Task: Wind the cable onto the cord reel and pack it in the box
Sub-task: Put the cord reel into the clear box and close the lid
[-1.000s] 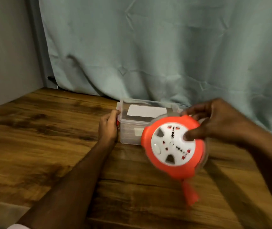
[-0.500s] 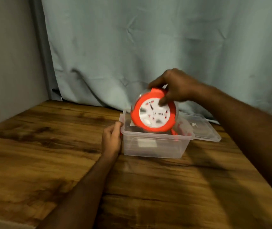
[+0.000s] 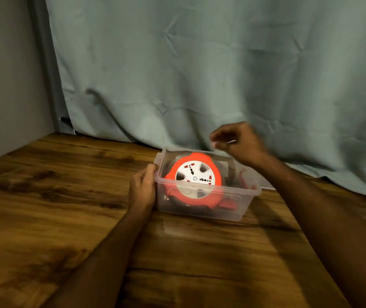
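The orange cord reel [image 3: 196, 177] with its white socket face lies tilted inside the clear plastic box [image 3: 233, 205] on the wooden table. Dark cable shows under the reel through the box wall. My left hand [image 3: 143, 187] grips the box's left end. My right hand [image 3: 237, 143] hovers above the box's back edge, blurred, fingers loosely curled and holding nothing.
The box's clear lid [image 3: 266, 185] lies flat behind the box on the right, mostly hidden by my right forearm. A pale green curtain [image 3: 199, 74] hangs along the table's back edge. A grey wall [image 3: 4, 85] closes the left side.
My right hand lowered the reel from above the box into it, let go and lifted away. My left hand stayed on the box's left end.
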`<move>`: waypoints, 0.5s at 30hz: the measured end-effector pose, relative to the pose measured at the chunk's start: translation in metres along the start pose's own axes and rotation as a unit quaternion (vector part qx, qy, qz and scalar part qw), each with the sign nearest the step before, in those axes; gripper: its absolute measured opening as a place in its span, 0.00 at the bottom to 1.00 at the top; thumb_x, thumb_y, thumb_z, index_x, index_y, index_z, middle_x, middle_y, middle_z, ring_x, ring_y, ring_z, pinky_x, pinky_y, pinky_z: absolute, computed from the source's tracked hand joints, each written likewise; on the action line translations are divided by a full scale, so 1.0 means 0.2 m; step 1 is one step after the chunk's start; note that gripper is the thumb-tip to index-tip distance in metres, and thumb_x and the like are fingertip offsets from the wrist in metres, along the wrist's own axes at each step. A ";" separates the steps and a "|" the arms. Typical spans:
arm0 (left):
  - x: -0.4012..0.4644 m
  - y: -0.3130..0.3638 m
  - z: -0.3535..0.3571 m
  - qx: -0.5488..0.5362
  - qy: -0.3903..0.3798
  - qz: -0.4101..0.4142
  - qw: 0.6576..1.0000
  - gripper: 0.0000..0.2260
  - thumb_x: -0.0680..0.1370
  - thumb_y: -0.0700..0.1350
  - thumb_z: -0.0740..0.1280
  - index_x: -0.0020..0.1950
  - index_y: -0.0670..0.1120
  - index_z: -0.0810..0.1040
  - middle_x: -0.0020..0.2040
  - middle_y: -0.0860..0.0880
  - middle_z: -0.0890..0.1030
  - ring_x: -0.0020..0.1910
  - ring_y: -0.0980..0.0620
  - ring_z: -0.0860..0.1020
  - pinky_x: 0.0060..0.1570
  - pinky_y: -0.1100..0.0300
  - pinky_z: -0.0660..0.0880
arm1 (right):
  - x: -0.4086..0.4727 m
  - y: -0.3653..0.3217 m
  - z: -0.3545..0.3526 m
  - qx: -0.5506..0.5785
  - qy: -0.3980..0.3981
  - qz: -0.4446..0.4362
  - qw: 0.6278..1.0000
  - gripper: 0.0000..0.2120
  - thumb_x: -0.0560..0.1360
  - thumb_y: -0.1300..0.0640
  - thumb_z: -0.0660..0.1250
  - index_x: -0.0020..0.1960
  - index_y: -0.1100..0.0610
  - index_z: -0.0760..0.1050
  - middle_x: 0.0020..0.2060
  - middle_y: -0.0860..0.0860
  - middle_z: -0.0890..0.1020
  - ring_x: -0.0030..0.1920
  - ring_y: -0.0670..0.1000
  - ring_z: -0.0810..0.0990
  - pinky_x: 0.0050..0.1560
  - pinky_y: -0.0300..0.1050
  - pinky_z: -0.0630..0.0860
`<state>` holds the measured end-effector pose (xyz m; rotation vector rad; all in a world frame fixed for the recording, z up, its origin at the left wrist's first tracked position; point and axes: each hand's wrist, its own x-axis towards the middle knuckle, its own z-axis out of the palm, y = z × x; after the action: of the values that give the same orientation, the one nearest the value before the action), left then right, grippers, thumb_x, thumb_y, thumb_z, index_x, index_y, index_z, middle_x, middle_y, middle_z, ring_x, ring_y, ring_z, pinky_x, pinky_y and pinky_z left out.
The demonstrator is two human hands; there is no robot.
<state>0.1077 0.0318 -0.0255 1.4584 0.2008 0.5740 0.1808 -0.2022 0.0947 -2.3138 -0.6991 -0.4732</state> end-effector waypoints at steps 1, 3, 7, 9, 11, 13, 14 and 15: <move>0.00 0.00 0.00 0.003 0.001 -0.001 1.000 0.17 0.81 0.48 0.59 0.42 0.41 0.83 0.40 0.42 0.86 0.44 0.44 0.84 0.47 0.46 0.81 | -0.02 0.05 -0.03 0.008 0.068 0.021 0.997 0.13 0.73 0.63 0.77 0.46 0.44 0.85 0.43 0.43 0.87 0.44 0.43 0.86 0.53 0.50 0.83; 0.01 0.00 0.00 0.003 -0.001 -0.002 1.000 0.17 0.82 0.48 0.58 0.42 0.43 0.83 0.43 0.40 0.86 0.47 0.40 0.84 0.50 0.44 0.80 | -0.09 0.19 -0.08 -0.008 0.135 0.103 0.985 0.12 0.75 0.64 0.75 0.47 0.46 0.85 0.44 0.44 0.87 0.45 0.47 0.86 0.53 0.51 0.83; 0.01 0.00 0.00 0.001 -0.013 0.006 1.000 0.18 0.83 0.47 0.57 0.39 0.48 0.82 0.38 0.47 0.85 0.44 0.45 0.84 0.46 0.49 0.80 | -0.34 0.45 -0.05 -0.110 -0.037 0.259 0.959 0.05 0.73 0.57 0.77 0.45 0.49 0.82 0.42 0.48 0.86 0.39 0.46 0.83 0.36 0.41 0.78; 0.01 0.00 0.00 0.008 -0.014 0.004 1.000 0.18 0.82 0.48 0.57 0.37 0.49 0.82 0.37 0.48 0.85 0.44 0.43 0.84 0.47 0.49 0.79 | -0.42 0.49 0.01 -0.141 -0.057 0.254 0.955 0.05 0.72 0.54 0.77 0.46 0.50 0.82 0.37 0.43 0.82 0.36 0.42 0.79 0.31 0.38 0.72; 0.01 -0.01 0.00 0.011 -0.015 0.007 1.000 0.18 0.82 0.48 0.58 0.37 0.48 0.82 0.37 0.47 0.85 0.43 0.43 0.84 0.45 0.48 0.79 | -0.47 0.48 0.05 -0.136 0.010 0.245 0.960 0.03 0.74 0.53 0.74 0.47 0.49 0.83 0.37 0.44 0.82 0.38 0.46 0.81 0.35 0.47 0.79; 0.01 -0.01 0.00 0.007 -0.013 0.010 1.000 0.18 0.82 0.48 0.58 0.37 0.47 0.82 0.38 0.46 0.85 0.43 0.40 0.84 0.45 0.47 0.79 | -0.48 0.45 0.07 -0.169 0.031 0.210 0.962 0.01 0.76 0.51 0.71 0.46 0.47 0.81 0.43 0.46 0.83 0.41 0.49 0.81 0.41 0.54 0.82; 0.01 -0.01 0.00 0.003 -0.013 0.012 1.000 0.18 0.82 0.48 0.59 0.37 0.46 0.82 0.37 0.46 0.85 0.43 0.40 0.84 0.44 0.48 0.79 | -0.48 0.44 0.07 -0.197 0.030 0.185 0.962 0.01 0.77 0.50 0.69 0.47 0.46 0.79 0.45 0.46 0.82 0.41 0.48 0.80 0.40 0.52 0.81; 0.00 -0.02 0.00 -0.003 -0.013 0.013 1.000 0.17 0.81 0.48 0.59 0.37 0.47 0.82 0.36 0.47 0.85 0.42 0.41 0.84 0.44 0.50 0.79 | -0.47 0.43 0.05 -0.219 0.035 0.161 0.962 0.02 0.77 0.50 0.69 0.47 0.45 0.76 0.45 0.45 0.80 0.41 0.46 0.78 0.37 0.47 0.78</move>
<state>0.1095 0.0316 -0.0283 1.4649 0.1589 0.5763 0.1593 -0.2832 -0.0028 -2.7401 -0.1797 -0.5998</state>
